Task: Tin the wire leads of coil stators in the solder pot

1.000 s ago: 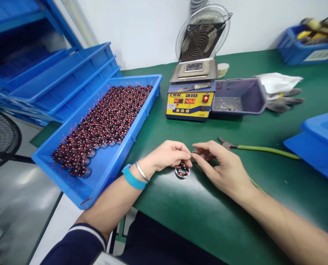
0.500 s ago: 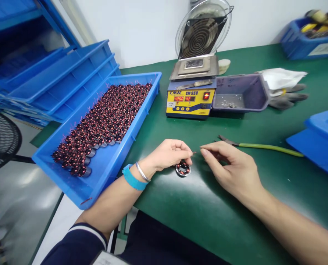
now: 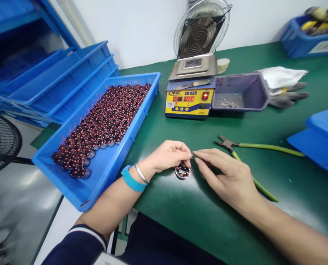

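My left hand (image 3: pixel 173 156) is closed in a pinch on the thin copper wire of a small motor stator. The stator (image 3: pixel 182 171), a ring with copper windings and a silvery rim, sits on the green table just below those fingertips. My right hand (image 3: pixel 226 173) comes in from the right with its fingers stretched out. Its fingertips meet the wire end at the left fingers, and a small gap shows between thumb and forefinger. Cutting pliers (image 3: pixel 230 143) with green handles lie open behind the right hand, which partly covers one handle.
At left, a blue tray (image 3: pixel 113 167) holds many wound stators (image 3: pixel 106 117). Behind stands a yellow-fronted solder pot (image 3: pixel 188 101) with a lit display, beside a grey bin (image 3: pixel 239 106). Gloves (image 3: pixel 289 96) and a blue box (image 3: pixel 311 46) lie farther right; a fan (image 3: pixel 2 143) is at far left.
My right hand has moved left to the wire end, and its thumb and forefinger have parted slightly. More of the pliers shows. My left hand stays nearly still.
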Demonstrator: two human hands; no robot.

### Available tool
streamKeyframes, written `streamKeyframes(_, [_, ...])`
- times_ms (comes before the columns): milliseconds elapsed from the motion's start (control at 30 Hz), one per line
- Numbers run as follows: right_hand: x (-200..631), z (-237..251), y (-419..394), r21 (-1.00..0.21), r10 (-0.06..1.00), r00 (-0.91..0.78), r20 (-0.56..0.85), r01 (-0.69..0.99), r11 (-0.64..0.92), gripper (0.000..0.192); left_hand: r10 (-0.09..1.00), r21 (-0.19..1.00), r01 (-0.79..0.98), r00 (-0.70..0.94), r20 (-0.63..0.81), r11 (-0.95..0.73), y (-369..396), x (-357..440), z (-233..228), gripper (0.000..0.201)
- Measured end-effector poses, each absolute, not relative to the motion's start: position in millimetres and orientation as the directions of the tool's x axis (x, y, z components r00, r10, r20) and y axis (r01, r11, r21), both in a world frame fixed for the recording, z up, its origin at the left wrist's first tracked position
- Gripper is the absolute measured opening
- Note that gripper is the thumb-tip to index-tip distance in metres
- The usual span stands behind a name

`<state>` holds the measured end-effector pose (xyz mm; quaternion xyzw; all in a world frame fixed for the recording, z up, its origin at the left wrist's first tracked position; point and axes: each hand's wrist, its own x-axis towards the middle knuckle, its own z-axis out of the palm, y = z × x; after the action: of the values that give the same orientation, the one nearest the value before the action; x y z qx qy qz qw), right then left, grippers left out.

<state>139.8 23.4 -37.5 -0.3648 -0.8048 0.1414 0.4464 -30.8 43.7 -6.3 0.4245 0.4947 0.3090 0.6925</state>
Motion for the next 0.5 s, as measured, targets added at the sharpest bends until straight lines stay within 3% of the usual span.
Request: streamKeyframes(500, [140.7, -33.6, 22.3, -0.591, 0.728, -0.356, 0.586, 0.427, 0.685, 0.014, 0.836, 0.901, 0.007, 0.370, -0.405, 0.433, 42.6, -33.5, -8.6, 0.012])
